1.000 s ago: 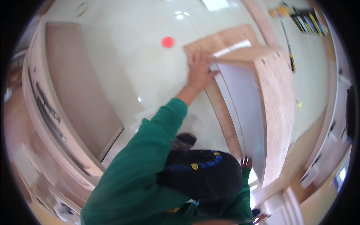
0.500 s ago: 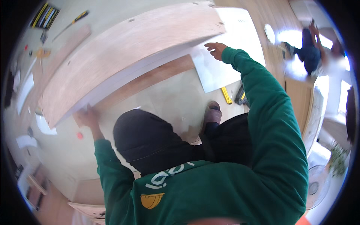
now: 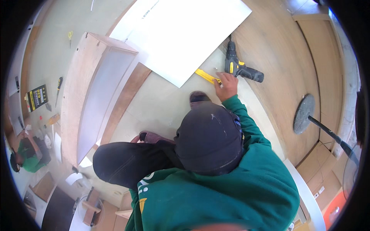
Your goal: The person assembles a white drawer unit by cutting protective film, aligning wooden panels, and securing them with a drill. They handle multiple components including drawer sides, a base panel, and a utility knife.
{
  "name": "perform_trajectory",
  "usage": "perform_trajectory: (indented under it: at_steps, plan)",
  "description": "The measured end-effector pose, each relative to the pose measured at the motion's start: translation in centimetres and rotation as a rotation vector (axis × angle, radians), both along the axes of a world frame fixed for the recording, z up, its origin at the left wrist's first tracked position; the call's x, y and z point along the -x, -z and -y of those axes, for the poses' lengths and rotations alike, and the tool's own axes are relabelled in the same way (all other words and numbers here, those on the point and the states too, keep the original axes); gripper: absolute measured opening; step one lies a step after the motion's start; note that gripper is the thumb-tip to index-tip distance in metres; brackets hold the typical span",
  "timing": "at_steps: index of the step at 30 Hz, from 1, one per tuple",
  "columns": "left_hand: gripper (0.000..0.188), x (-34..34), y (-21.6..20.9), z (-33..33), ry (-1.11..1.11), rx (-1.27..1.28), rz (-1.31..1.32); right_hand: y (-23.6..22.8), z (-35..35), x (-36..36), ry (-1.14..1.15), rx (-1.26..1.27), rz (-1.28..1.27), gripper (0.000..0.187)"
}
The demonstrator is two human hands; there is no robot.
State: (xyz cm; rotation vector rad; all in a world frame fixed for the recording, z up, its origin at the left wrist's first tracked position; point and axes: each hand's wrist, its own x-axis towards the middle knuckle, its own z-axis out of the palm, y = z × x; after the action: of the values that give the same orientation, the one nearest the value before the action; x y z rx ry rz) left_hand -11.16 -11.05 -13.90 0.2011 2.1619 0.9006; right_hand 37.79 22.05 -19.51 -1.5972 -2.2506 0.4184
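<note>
My right hand (image 3: 226, 85) reaches down to the floor in a green sleeve, fingers spread. Its fingertips are at the end of a flat yellow tool (image 3: 207, 76) that pokes out from under a large white panel (image 3: 185, 34). A black and yellow cordless drill (image 3: 239, 67) lies just beyond the hand, to the right. My left hand is out of sight. My dark-trousered knees (image 3: 131, 161) and two dark shoes (image 3: 198, 96) fill the middle of the view. A long open wooden cabinet box (image 3: 92, 88) lies on the floor to the left, apart from both hands.
A fan's round base (image 3: 304, 113) and pole stand on the wood floor at right. Another person in green (image 3: 29, 152) crouches at far left. Screwdrivers (image 3: 59, 82), a yellow-handled tool (image 3: 70, 35) and a small box lie on the pale floor beyond the cabinet.
Both hands were gripping the wooden cabinet box and turning it. Now it lies on the floor to the left, and my right hand has come down beside the yellow tool.
</note>
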Motion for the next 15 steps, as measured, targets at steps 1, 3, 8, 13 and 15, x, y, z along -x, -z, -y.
perform_trajectory:
  at_steps: [1,3,8,13,15]
  plan:
    - [0.045,-1.0,-0.9,-0.8,0.024,0.005,0.046,-1.4,-0.6,2.1,-0.049,0.032,-0.015,0.039]
    - [0.043,-1.9,-2.8,-3.0,0.086,-0.008,0.109,-0.9,-1.2,4.3,-0.094,0.096,-0.015,0.040]
    - [0.040,2.6,-11.0,-10.8,0.355,-0.087,-0.038,3.0,-1.2,3.5,0.024,0.299,0.159,0.043]
    - [0.040,-1.6,-22.7,-21.3,0.417,-0.083,-0.619,1.5,2.0,-1.0,0.189,0.579,-0.223,0.033]
    - [0.042,-0.9,-22.9,-25.0,0.577,-0.075,-0.792,-2.1,1.0,-0.7,0.443,1.118,-0.738,0.029]
